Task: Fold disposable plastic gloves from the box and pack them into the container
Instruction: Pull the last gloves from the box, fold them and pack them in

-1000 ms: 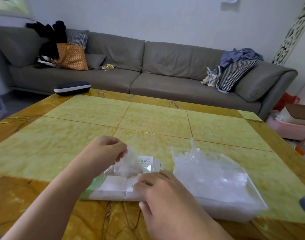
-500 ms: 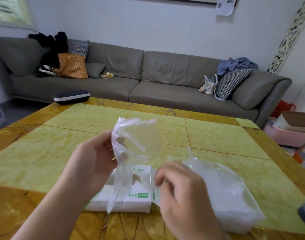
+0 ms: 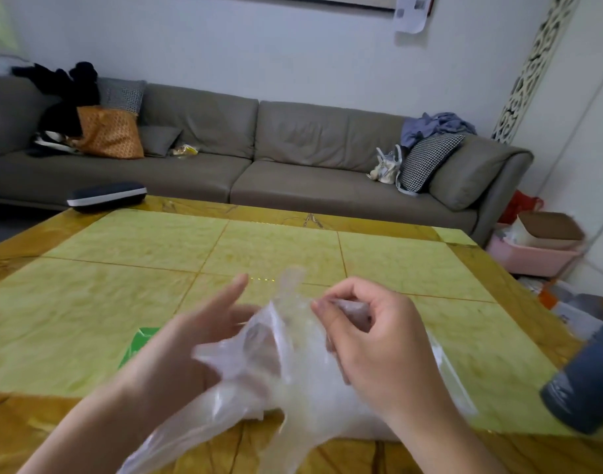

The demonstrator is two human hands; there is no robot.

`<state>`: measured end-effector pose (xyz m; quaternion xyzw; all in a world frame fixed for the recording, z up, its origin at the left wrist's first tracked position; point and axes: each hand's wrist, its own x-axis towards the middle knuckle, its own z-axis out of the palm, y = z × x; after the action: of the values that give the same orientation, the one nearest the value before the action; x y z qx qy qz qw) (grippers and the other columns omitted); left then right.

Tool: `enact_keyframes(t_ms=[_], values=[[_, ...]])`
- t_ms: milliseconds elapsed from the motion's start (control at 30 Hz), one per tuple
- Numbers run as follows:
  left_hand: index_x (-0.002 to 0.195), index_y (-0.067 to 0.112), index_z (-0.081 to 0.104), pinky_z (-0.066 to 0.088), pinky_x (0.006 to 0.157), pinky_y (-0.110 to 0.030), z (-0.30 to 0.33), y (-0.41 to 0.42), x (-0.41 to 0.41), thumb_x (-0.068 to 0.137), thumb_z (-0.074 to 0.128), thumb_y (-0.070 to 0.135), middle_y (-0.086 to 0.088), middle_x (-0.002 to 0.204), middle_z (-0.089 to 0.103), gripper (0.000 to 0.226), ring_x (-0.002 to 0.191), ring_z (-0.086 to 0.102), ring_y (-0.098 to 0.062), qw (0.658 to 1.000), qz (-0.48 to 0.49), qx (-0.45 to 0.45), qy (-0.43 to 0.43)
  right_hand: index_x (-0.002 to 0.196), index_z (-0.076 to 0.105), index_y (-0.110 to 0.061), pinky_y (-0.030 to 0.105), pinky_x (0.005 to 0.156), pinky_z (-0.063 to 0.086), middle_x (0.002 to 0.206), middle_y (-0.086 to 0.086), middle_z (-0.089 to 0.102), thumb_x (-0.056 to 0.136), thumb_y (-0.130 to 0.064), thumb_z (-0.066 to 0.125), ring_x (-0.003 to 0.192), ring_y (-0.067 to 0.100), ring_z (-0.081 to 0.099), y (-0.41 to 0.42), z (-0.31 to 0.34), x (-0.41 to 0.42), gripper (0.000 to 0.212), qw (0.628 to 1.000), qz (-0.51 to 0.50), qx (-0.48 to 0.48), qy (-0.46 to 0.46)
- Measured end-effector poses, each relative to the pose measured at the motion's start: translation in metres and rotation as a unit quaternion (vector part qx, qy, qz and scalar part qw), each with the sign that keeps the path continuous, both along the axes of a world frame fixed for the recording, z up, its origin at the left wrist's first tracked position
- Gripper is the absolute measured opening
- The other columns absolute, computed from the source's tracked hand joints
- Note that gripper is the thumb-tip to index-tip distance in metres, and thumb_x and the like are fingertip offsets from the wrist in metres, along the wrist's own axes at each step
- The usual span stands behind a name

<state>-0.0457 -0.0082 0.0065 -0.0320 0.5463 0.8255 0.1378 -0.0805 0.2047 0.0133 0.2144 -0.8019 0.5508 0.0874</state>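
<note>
One glove [image 3: 286,364] | left hand [image 3: 190,340] open beneath | right hand [image 3: 371,336] pinching it

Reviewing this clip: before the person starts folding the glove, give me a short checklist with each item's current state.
1. Glove out of the box: ok. The plastic glove is held up between both hands.
2. Right hand grip: ok, fingers pinch the film near its top.
3. Left hand grip: cannot tell; its fingers are extended beside and under the film.
4. Glove spread flat: not ok, it is crumpled and hangs toward the camera.
5. Bare table to fold on: ok, to the left.
6. Container ready to receive: cannot tell; only a clear edge shows behind the right hand.
</note>
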Motion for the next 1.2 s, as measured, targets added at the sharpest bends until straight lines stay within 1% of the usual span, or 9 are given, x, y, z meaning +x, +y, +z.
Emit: enact_keyframes(t_ms=[100,233,400,533,600,667,767,933,1200], values=[[0.116,0.011,0.076,0.051,0.101,-0.057,0.011,0.006,0.009,0.048,0.084,0.078,-0.025,0.121,0.070,0.096,0.114,0.068,-0.044,0.997,-0.034,-0.070,0.011,0.081,0.068,-0.025,0.015,0.044,0.036,0.062,-0.009,0.064,0.092,-0.027,0.078,0.049,0.008,0.057,0.003,0.001,0.000,0.016,0.995,-0.032,0.075,0.056],[0.101,0.019,0.078,0.059,0.086,-0.058,0.014,0.024,0.015,0.087,0.082,0.031,-0.013,0.094,0.078,0.019,0.087,0.077,-0.032,0.944,0.030,-0.316,0.089,0.096,0.068,-0.036,0.019,0.062,0.053,0.084,-0.016,0.068,0.090,-0.034,0.082,0.075,0.004,0.068,0.003,0.000,0.007,0.015,0.994,-0.008,0.105,0.017],[0.088,0.005,0.081,0.058,0.049,-0.034,0.014,0.025,0.012,0.091,0.067,0.005,-0.024,0.087,0.074,0.014,0.062,0.069,-0.029,0.952,0.164,-0.247,0.071,0.099,0.069,-0.037,0.026,0.055,0.049,0.094,-0.006,0.075,0.091,-0.025,0.080,0.054,0.005,0.058,0.023,0.010,-0.004,0.017,0.999,-0.007,0.002,-0.051],[0.097,0.010,0.077,0.059,0.055,-0.034,0.021,0.037,0.007,0.087,0.071,0.012,-0.015,0.088,0.078,0.011,0.064,0.072,-0.022,0.938,0.232,-0.242,0.088,0.101,0.072,-0.029,0.025,0.045,0.044,0.082,-0.003,0.074,0.091,-0.018,0.080,0.047,0.016,0.056,0.057,0.017,-0.018,0.017,0.994,-0.055,-0.063,-0.067],[0.106,0.023,0.069,0.059,0.073,-0.038,0.027,0.045,0.007,0.093,0.071,0.019,0.000,0.097,0.077,0.014,0.080,0.073,-0.013,0.839,0.321,-0.410,0.160,0.102,0.072,-0.029,0.026,0.043,0.042,0.080,-0.002,0.072,0.091,-0.017,0.079,0.047,0.017,0.055,0.075,0.016,-0.027,0.018,0.990,-0.095,-0.078,-0.075],[0.112,0.026,0.063,0.054,0.085,-0.043,0.046,0.061,0.013,0.091,0.071,0.024,0.009,0.104,0.065,0.023,0.096,0.062,-0.014,0.670,0.381,-0.557,0.309,0.103,0.070,-0.025,0.025,0.040,0.039,0.072,0.001,0.068,0.091,-0.014,0.076,0.044,0.018,0.051,0.088,0.011,-0.035,0.017,0.984,-0.125,-0.092,-0.087],[0.112,0.032,0.062,0.047,0.077,-0.019,0.071,0.113,0.015,0.091,0.064,0.032,0.019,0.100,0.055,0.021,0.091,0.053,-0.002,0.631,0.238,-0.596,0.435,0.102,0.068,-0.027,0.022,0.041,0.040,0.062,-0.002,0.065,0.090,-0.016,0.075,0.042,0.012,0.051,0.097,0.000,-0.042,0.017,0.984,-0.148,-0.046,-0.089],[0.140,0.032,0.045,0.050,0.098,-0.033,0.026,0.155,-0.024,0.098,0.053,0.058,0.009,0.132,0.050,0.051,0.121,0.052,-0.014,0.639,-0.057,-0.740,0.202,0.105,0.064,-0.030,0.023,0.048,0.047,0.084,-0.002,0.072,0.091,-0.019,0.072,0.054,0.011,0.059,0.097,-0.023,-0.052,0.019,0.976,-0.155,0.004,-0.150],[0.137,0.042,0.045,0.049,0.095,-0.034,-0.013,0.138,-0.048,0.083,0.064,0.074,0.011,0.131,0.050,0.066,0.118,0.056,-0.015,0.613,-0.137,-0.773,0.084,0.116,0.055,-0.026,0.026,0.053,0.045,0.101,-0.001,0.064,0.097,-0.016,0.065,0.075,0.014,0.063,0.104,-0.044,-0.064,0.024,0.947,-0.186,0.238,-0.110]])
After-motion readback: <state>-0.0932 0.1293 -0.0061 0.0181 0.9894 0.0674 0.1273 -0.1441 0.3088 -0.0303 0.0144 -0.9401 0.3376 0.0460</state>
